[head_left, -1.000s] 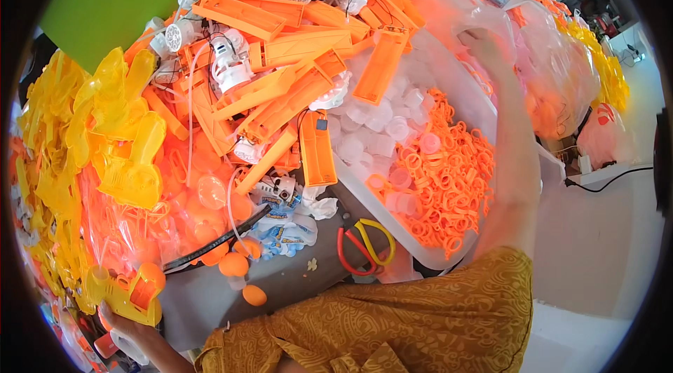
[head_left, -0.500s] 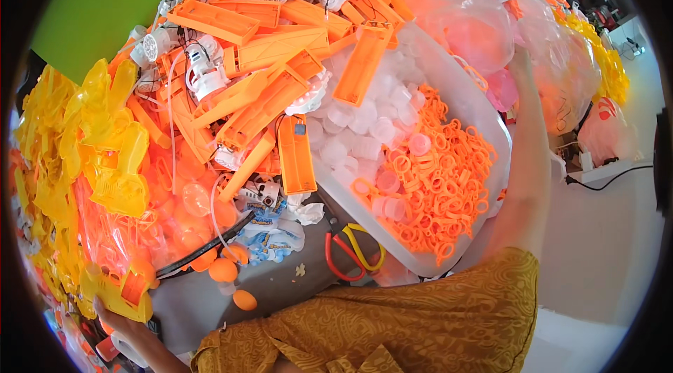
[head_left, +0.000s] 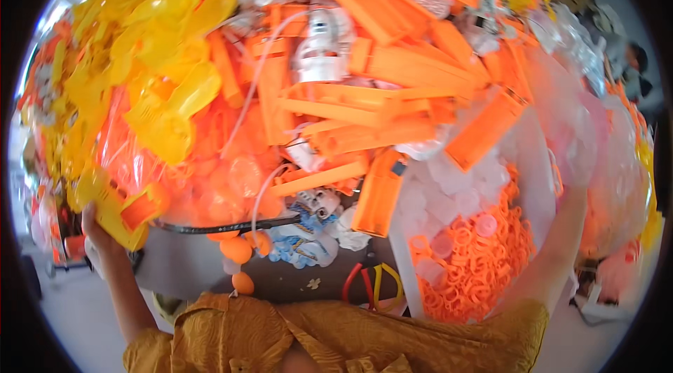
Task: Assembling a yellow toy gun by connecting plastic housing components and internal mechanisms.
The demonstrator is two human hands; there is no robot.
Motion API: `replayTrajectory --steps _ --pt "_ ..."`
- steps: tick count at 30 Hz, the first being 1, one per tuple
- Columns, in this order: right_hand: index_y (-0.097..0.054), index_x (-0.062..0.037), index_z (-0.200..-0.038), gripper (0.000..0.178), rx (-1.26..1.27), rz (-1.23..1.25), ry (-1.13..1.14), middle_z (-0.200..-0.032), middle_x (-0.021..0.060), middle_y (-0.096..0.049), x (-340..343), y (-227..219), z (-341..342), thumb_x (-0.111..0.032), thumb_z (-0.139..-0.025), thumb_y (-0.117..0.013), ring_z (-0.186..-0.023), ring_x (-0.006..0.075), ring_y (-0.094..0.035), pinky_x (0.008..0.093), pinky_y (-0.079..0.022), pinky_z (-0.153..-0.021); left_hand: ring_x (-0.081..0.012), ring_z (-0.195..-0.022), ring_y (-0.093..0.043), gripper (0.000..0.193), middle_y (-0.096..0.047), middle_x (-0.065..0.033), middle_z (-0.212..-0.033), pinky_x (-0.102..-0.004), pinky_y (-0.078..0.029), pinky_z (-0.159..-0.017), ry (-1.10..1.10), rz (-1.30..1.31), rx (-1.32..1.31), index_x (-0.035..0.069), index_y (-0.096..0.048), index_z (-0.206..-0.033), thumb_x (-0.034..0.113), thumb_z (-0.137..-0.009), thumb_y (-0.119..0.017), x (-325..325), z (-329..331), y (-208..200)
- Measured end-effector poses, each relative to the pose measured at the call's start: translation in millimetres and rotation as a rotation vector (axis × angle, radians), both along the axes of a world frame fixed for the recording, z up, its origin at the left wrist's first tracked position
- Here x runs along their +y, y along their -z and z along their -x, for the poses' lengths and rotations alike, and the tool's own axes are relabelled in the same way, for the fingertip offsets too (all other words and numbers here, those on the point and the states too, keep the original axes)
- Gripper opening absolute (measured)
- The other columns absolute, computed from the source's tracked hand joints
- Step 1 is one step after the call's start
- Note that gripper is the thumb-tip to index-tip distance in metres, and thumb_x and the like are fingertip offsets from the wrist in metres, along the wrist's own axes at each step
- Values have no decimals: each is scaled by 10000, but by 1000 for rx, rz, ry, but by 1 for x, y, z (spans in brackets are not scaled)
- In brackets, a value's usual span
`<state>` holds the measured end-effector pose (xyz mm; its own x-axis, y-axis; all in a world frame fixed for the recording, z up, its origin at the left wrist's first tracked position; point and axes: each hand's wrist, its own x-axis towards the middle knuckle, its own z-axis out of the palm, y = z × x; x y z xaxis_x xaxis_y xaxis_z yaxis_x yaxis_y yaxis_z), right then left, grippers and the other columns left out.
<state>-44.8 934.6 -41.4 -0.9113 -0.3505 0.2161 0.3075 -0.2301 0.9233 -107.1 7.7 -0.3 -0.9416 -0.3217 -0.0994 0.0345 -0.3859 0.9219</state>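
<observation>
left hand (head_left: 94, 229): reaching up at the far left edge of the pile, fingers wrapping the lower end of a yellow plastic piece (head_left: 112, 212) with an orange block on it; looks gripped, though the fingers are partly hidden behind it.
right hand (head_left: 578, 163): reaching up along the right side, sitting against the clear bags (head_left: 596, 127) beyond the tray's far rim; washed out by glare, so open or closed — cannot tell.
yellow piece location: sitting at the lower-left corner of the heap, just beside the orange film bags (head_left: 210, 177), above the black cable (head_left: 224, 227).
long axis: running diagonally, upper left to lower right, orange block at the lower-right end.
nearer hand: left, already on it; right is well apart, across the whole pile.
between the hands: orange strips (head_left: 378, 71) lying mostly crosswise, white tray (head_left: 543, 184) holding orange rings (head_left: 477, 268).
near body: red and yellow loops (head_left: 371, 285) lying on the grey table (head_left: 182, 271).
</observation>
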Motion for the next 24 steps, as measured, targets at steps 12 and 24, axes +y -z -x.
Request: replayTrajectory --steps 12,24 --pt "-514 -162 -1099 331 -62 -526 -209 -1032 42 -545 -67 -7 70 -234 -776 -519 -788 128 -558 300 -447 -643 -278 -919 -543 560 -517 -187 -1055 -385 -444 -817 48 150 28 -42 -400 -1166 250 -707 -535 19 3 -12" --pt "-511 -155 -1080 318 -109 -1052 -187 -975 45 -543 -101 -17 68 -233 -772 -533 -785 139 -559 315 -456 -645 -269 -842 -544 542 -519 -175 -992 -378 -459 -751 -5 154 23 -35 -404 -1147 253 -710 -543 28 2 -18"
